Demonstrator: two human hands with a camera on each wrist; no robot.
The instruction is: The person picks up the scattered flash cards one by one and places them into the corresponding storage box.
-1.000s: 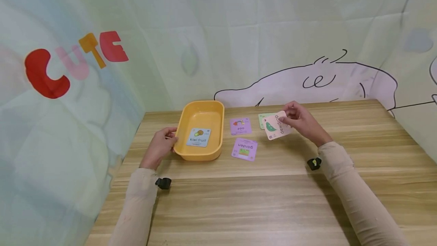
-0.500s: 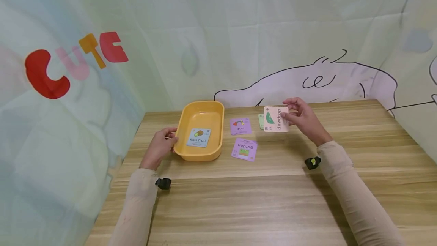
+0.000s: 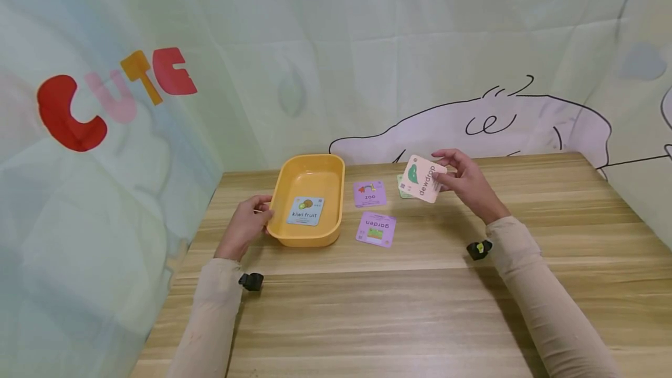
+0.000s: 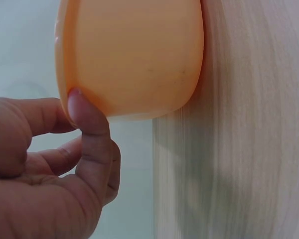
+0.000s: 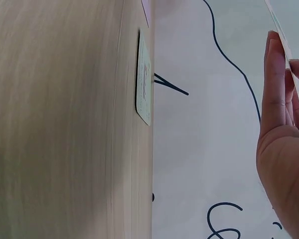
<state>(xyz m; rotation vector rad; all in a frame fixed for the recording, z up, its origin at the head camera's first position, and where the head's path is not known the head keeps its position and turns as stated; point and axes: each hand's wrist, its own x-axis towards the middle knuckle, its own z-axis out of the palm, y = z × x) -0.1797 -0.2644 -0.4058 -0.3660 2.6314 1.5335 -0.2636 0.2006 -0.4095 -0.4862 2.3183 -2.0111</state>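
Between thumb and fingers, my right hand (image 3: 467, 184) pinches a pale pink "dewdrop" card (image 3: 418, 178) with a green leaf picture, lifted above the table. Beneath it, a green card (image 3: 404, 191) lies partly hidden; the right wrist view shows this green card (image 5: 144, 77) flat on the wood. My left hand (image 3: 245, 223) grips the left rim of a yellow tray (image 3: 286, 177); in the left wrist view its thumb and a finger press on the tray's edge (image 4: 65, 55). Inside the tray lies a blue "kiwi fruit" card (image 3: 305, 211).
Right of the tray lie a purple "zoo" card (image 3: 370, 193) and, nearer me, a purple "garden" card (image 3: 375, 229). The wooden table (image 3: 367, 308) meets a printed cloth backdrop (image 3: 367, 74) at its back and left.
The dewdrop card has risen slightly and turned in my right hand, first upright to its side, then tilted clockwise. My left hand and the tray have stayed put.
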